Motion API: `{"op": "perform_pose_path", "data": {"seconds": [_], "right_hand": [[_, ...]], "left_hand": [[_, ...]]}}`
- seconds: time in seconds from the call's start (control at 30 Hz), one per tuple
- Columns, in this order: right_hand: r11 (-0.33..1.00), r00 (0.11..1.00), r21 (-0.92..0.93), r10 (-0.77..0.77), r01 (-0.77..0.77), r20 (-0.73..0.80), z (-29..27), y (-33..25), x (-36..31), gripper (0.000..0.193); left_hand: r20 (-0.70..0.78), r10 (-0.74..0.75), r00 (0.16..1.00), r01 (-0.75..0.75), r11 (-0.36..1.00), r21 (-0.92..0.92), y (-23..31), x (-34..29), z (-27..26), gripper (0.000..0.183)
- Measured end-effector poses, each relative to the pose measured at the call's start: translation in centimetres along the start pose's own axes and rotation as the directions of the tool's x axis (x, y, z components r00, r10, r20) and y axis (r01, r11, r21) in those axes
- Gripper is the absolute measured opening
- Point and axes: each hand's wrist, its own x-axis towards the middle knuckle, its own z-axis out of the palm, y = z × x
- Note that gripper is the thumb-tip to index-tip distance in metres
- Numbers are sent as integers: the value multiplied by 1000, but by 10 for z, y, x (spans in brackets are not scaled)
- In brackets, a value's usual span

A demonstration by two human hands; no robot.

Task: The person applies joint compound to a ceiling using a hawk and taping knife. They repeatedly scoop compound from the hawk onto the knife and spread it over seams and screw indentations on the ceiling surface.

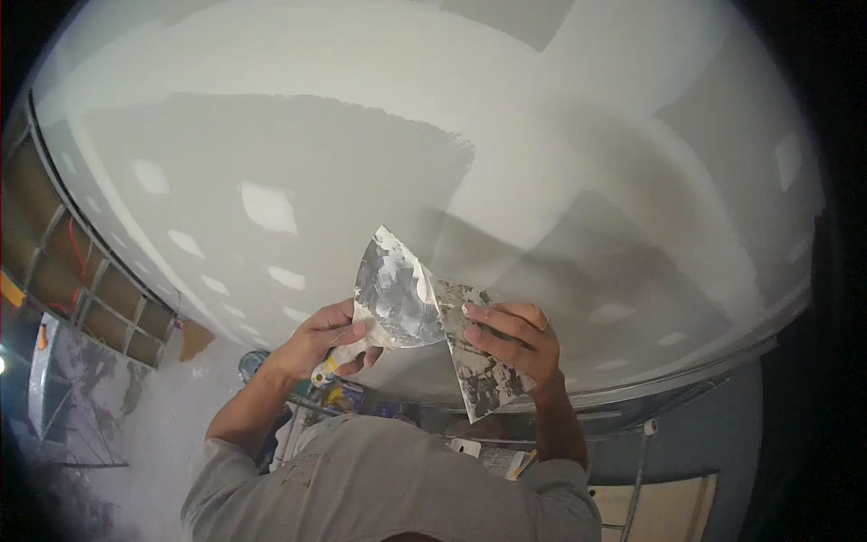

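My left hand (330, 339) is closed on a wide putty knife (395, 294). White and grey compound streaks its metal blade, with a thick white dab near the right edge. The blade points up and away from me, and the end of its pale handle shows below my fingers. In my right hand (519, 341) is a flat scraper blade (474, 366), smeared with dried grey and white compound. My fingers lie across its face, and its handle, if any, is hidden. The two blades meet edge to edge between my hands, in front of the wall.
A large plasterboard wall (560, 117) with grey areas and white filled patches spreads before me. At left are metal framing (95, 289), a straw broom (192, 340) and a stained floor (194, 406). A metal pole (639, 483) stands at lower right near a tan panel (673, 508).
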Motion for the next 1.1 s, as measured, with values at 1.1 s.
{"op": "perform_pose_path", "data": {"seconds": [1.1], "right_hand": [[48, 355, 744, 898, -666, 259, 137, 27, -16, 49]], "left_hand": [[-23, -212, 977, 185, 792, 582, 65, -11, -137, 22]]}}
